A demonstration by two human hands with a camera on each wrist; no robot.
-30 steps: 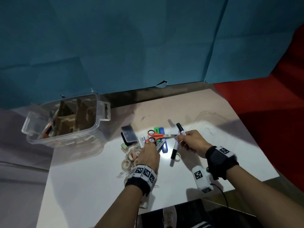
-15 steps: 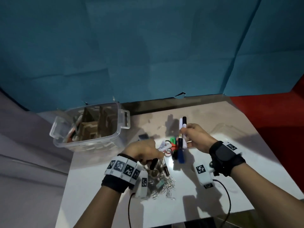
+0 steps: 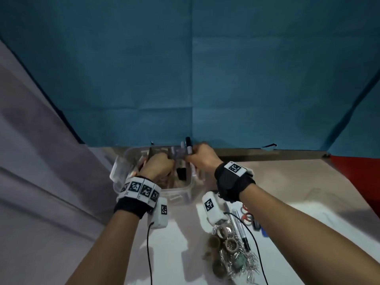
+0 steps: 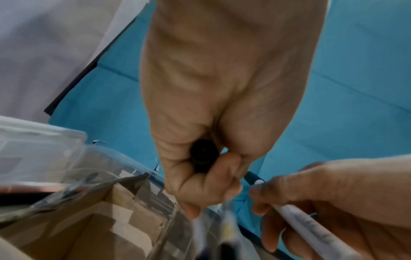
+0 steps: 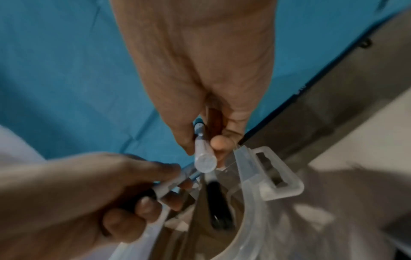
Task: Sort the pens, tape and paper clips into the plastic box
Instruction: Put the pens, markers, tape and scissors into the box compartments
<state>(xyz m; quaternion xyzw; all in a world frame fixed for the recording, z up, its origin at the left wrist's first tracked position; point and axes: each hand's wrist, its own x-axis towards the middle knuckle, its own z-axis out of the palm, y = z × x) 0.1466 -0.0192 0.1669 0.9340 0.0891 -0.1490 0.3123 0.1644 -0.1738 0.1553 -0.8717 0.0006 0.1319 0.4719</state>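
Note:
The clear plastic box (image 3: 181, 190) with brown cardboard dividers (image 4: 124, 219) stands at the table's back left. Both hands are over it. My left hand (image 3: 162, 160) grips a black marker (image 4: 203, 154) along with other pens that are blurred below its fingers. My right hand (image 3: 195, 155) pinches a white pen (image 5: 203, 154) and a dark one, their ends sticking up (image 3: 188, 145) above the box's far rim. A black marker (image 5: 219, 202) lies inside the box near its handle (image 5: 278, 176). Tape rolls (image 3: 224, 231) and a heap of paper clips (image 3: 242, 262) lie on the table.
Red-handled scissors (image 3: 246, 215), a loose pen (image 3: 240, 229) and a blue item (image 3: 264, 233) lie on the white table (image 3: 287, 192) beside the heap. A blue cloth backdrop (image 3: 185, 79) hangs behind the box. The table's left edge runs close to the box.
Both hands have lifted pens off the pile and carried them left and back to above the box. The head view has swung left with them.

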